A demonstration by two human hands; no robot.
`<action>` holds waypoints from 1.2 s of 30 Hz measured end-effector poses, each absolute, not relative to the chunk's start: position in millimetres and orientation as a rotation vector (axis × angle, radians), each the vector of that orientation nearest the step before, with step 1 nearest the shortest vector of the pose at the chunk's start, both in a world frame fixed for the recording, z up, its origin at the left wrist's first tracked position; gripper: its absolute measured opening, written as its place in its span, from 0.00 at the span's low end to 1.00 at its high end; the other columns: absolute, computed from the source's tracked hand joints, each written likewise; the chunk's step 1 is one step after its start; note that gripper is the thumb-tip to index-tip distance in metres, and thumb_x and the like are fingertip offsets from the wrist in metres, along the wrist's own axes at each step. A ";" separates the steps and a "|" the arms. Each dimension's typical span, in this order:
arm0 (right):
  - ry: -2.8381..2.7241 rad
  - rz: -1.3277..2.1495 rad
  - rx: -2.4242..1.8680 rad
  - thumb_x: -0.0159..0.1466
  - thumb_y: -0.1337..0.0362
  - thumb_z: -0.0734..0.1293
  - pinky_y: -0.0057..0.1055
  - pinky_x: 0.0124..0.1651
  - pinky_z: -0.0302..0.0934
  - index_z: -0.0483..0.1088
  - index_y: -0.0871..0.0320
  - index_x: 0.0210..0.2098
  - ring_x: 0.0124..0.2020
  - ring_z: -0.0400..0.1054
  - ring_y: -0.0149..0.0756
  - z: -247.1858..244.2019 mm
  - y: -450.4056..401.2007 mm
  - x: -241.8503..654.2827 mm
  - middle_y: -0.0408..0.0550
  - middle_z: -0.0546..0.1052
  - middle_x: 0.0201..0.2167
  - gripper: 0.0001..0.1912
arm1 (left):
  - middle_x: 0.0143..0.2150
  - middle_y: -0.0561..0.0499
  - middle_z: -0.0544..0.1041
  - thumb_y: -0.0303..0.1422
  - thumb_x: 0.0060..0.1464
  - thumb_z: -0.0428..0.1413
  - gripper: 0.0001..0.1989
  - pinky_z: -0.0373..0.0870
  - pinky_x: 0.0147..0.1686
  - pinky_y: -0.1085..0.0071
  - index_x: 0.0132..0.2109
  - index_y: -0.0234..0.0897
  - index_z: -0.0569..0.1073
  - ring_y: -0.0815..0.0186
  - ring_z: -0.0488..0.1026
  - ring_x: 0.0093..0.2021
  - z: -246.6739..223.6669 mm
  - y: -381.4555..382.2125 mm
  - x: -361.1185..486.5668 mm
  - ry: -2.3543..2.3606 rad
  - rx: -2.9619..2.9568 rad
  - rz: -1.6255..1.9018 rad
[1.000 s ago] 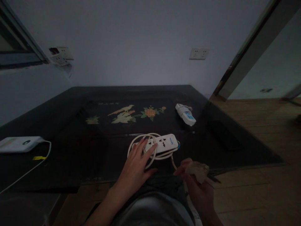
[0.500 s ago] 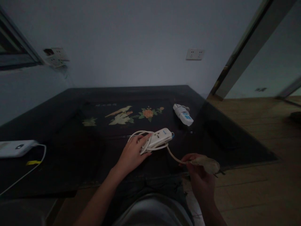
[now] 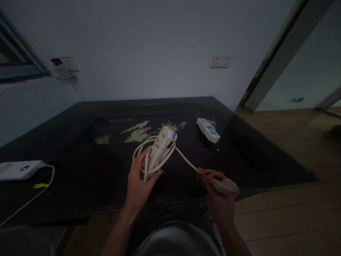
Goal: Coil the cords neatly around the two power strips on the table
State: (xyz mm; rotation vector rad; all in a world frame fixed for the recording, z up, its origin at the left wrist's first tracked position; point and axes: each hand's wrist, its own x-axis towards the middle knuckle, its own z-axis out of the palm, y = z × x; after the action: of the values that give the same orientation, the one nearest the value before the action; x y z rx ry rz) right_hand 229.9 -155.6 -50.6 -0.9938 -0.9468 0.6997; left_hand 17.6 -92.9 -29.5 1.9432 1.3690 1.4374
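Observation:
A white power strip (image 3: 159, 145) with its cord looped around it is gripped in my left hand (image 3: 138, 179), tilted above the dark table. From the strip a length of cord (image 3: 186, 160) runs to my right hand (image 3: 217, 188). The fingers of that hand are closed on the cord just behind its plug (image 3: 227, 187), which points to the right. Further back on the table lies a second white power strip (image 3: 208, 130), its cord wound around its middle.
The dark table (image 3: 90, 192) bears a bird-and-flower picture (image 3: 137, 131). At its left lie a white device (image 3: 21, 170) with a cable and a yellow tag (image 3: 41, 185). A dark flat object (image 3: 252, 153) lies right. Wall sockets (image 3: 220, 61) are behind.
My left hand has lifted the power strip and tilted it more upright, moving it left. My right hand, with the cord and plug, has shifted slightly left.

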 end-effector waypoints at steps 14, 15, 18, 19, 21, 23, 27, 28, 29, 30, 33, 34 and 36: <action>-1.616 0.292 -1.095 0.62 0.72 0.64 0.38 0.45 0.66 0.74 0.51 0.45 0.44 0.71 0.40 -47.4 -135.0 218.3 0.48 0.79 0.39 0.15 | 0.61 0.47 0.66 0.36 0.47 0.62 0.32 0.63 0.58 0.62 0.60 0.43 0.63 0.55 0.62 0.62 -24.3 -116.9 28.8 1.282 1.600 1.420; -1.616 0.316 -1.099 0.61 0.71 0.65 0.38 0.44 0.66 0.74 0.51 0.46 0.43 0.71 0.40 -47.5 -133.2 216.2 0.48 0.79 0.39 0.15 | 0.61 0.47 0.67 0.35 0.47 0.62 0.32 0.62 0.59 0.62 0.60 0.43 0.63 0.55 0.62 0.62 -25.0 -119.0 29.9 1.264 1.601 1.408; -1.567 0.443 -1.108 0.61 0.70 0.66 0.35 0.41 0.66 0.74 0.52 0.44 0.40 0.71 0.38 -47.1 -131.0 210.5 0.48 0.79 0.37 0.13 | 0.60 0.47 0.67 0.35 0.46 0.63 0.32 0.61 0.59 0.61 0.59 0.42 0.65 0.55 0.62 0.62 -26.6 -124.4 33.4 1.191 1.592 1.367; -1.544 0.493 -1.117 0.61 0.70 0.66 0.34 0.40 0.66 0.74 0.53 0.43 0.39 0.72 0.38 -46.4 -131.0 209.1 0.48 0.78 0.36 0.12 | 0.60 0.46 0.68 0.36 0.46 0.63 0.32 0.62 0.59 0.61 0.59 0.42 0.65 0.54 0.63 0.61 -27.0 -125.7 34.5 1.159 1.568 1.359; -1.508 0.588 -1.157 0.60 0.69 0.66 0.33 0.40 0.66 0.74 0.54 0.42 0.38 0.72 0.38 -43.7 -131.5 207.1 0.48 0.78 0.36 0.11 | 0.59 0.45 0.69 0.37 0.46 0.63 0.33 0.65 0.57 0.61 0.59 0.40 0.65 0.53 0.65 0.59 -28.0 -127.2 36.0 1.109 1.500 1.354; -1.486 0.664 -1.202 0.60 0.67 0.66 0.34 0.41 0.66 0.74 0.54 0.44 0.39 0.72 0.39 -39.5 -131.4 205.8 0.48 0.78 0.37 0.12 | 0.59 0.44 0.69 0.39 0.45 0.63 0.33 0.65 0.56 0.61 0.59 0.39 0.64 0.53 0.66 0.59 -29.9 -127.2 36.5 1.101 1.449 1.356; -1.453 0.667 -1.285 0.61 0.63 0.66 0.34 0.42 0.65 0.75 0.57 0.38 0.37 0.73 0.39 -30.2 -127.9 203.7 0.49 0.79 0.36 0.08 | 0.60 0.45 0.68 0.39 0.46 0.63 0.32 0.65 0.57 0.61 0.58 0.41 0.64 0.54 0.65 0.59 -36.7 -125.1 34.6 1.191 1.468 1.385; -1.456 0.645 -1.309 0.61 0.62 0.66 0.33 0.41 0.64 0.75 0.58 0.35 0.35 0.73 0.39 -28.5 -126.5 203.1 0.49 0.79 0.33 0.08 | 0.59 0.45 0.69 0.40 0.46 0.62 0.32 0.65 0.57 0.61 0.58 0.41 0.64 0.54 0.66 0.59 -38.8 -124.9 33.8 1.212 1.484 1.409; -1.471 0.619 -1.331 0.62 0.61 0.65 0.31 0.38 0.64 0.74 0.58 0.31 0.32 0.72 0.38 -27.5 -125.1 202.4 0.48 0.79 0.30 0.09 | 0.59 0.46 0.69 0.40 0.47 0.62 0.32 0.65 0.57 0.61 0.58 0.42 0.64 0.54 0.66 0.59 -40.8 -125.1 33.2 1.231 1.498 1.441; -1.499 0.592 -1.345 0.62 0.60 0.64 0.29 0.34 0.63 0.72 0.58 0.28 0.28 0.71 0.36 -27.2 -123.6 201.5 0.47 0.77 0.26 0.11 | 0.59 0.46 0.69 0.40 0.48 0.61 0.31 0.66 0.56 0.61 0.59 0.43 0.63 0.54 0.67 0.58 -42.5 -125.6 32.6 1.247 1.513 1.475; -1.626 0.494 -1.347 0.62 0.61 0.63 0.26 0.26 0.57 0.69 0.57 0.23 0.23 0.66 0.33 -30.9 -119.4 198.8 0.44 0.72 0.20 0.12 | 0.58 0.44 0.69 0.43 0.50 0.59 0.31 0.69 0.53 0.61 0.60 0.43 0.61 0.55 0.69 0.56 -46.0 -128.7 31.9 1.252 1.599 1.541; -1.658 0.465 -1.342 0.62 0.62 0.63 0.27 0.27 0.57 0.69 0.57 0.24 0.23 0.66 0.33 -33.5 -118.3 198.3 0.45 0.72 0.21 0.11 | 0.58 0.44 0.69 0.43 0.51 0.59 0.31 0.69 0.52 0.61 0.60 0.43 0.61 0.54 0.69 0.56 -46.5 -129.7 31.8 1.238 1.652 1.547; -1.675 0.460 -1.315 0.61 0.65 0.63 0.29 0.30 0.60 0.72 0.57 0.28 0.27 0.68 0.36 -40.5 -117.1 198.8 0.47 0.74 0.24 0.07 | 0.57 0.43 0.68 0.42 0.51 0.59 0.31 0.69 0.51 0.59 0.60 0.44 0.60 0.53 0.68 0.56 -46.8 -130.8 31.3 1.181 1.799 1.555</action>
State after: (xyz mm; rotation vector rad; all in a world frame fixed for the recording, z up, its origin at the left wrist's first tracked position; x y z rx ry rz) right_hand 198.8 -117.1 -40.5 -1.3149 -1.6745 0.4597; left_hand 31.3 -130.8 -46.8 1.7994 1.1813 1.5553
